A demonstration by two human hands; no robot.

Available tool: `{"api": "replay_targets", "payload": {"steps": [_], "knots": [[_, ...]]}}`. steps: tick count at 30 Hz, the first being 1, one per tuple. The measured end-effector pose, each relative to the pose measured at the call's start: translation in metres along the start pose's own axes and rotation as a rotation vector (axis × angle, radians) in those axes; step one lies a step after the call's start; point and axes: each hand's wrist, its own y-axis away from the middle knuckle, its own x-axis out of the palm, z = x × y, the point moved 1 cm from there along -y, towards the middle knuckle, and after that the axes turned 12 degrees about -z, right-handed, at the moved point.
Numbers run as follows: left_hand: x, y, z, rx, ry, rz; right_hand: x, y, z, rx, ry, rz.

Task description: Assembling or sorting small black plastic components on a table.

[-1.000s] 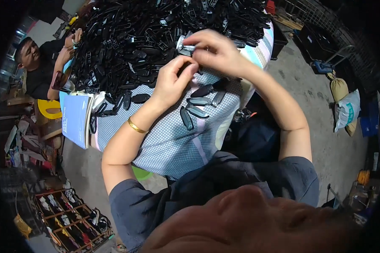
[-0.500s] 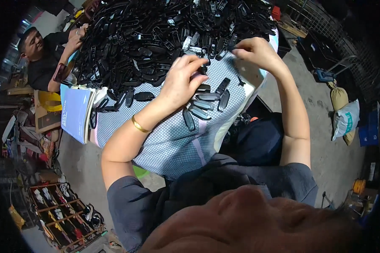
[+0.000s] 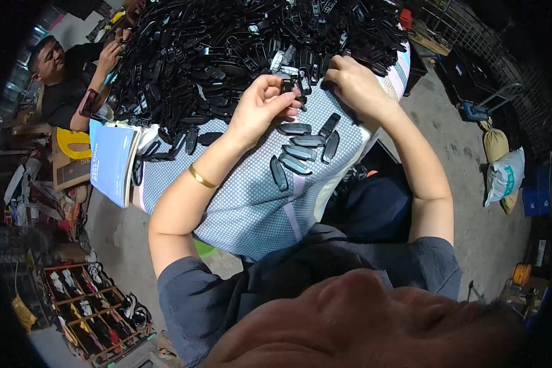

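Note:
A great heap of small black plastic parts (image 3: pixel 184 67), shaped like key-fob shells, covers the far side of the cloth-covered table (image 3: pixel 245 214). At the heap's near edge, my left hand (image 3: pixel 260 110) pinches a black plastic shell (image 3: pixel 287 86) with openings in it between thumb and fingers. My right hand (image 3: pixel 354 83) is to its right, fingers bent and closed at the heap's edge; whatever they hold is hidden. Several glossy black shells (image 3: pixel 308 141) lie loosely grouped on the patterned cloth, nearer to me than my hands.
A blue-covered book (image 3: pixel 111 162) sits at the table's left edge. Beyond it, another person (image 3: pixel 67 80) works with both hands at the heap's left side. A compartmented rack (image 3: pixel 98 313) stands on the floor at lower left. Sacks (image 3: pixel 503 168) rest on the floor at right.
My left hand has turned, and a black plastic shell now shows in its fingers. The right hand has moved left along the heap's edge, closer to the left, with its fingers more curled.

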Motion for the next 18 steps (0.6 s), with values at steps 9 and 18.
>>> {"api": "replay_targets", "payload": {"steps": [9, 18], "knots": [[0.001, 0.003, 0.000, -0.076, 0.095, 0.029, -0.021, -0.015, 0.027, 0.460, -0.769, -0.072], [0.003, 0.005, 0.003, 0.073, 0.271, -0.013, -0.007, -0.020, 0.054, 0.543, -1.197, -0.267]]}}
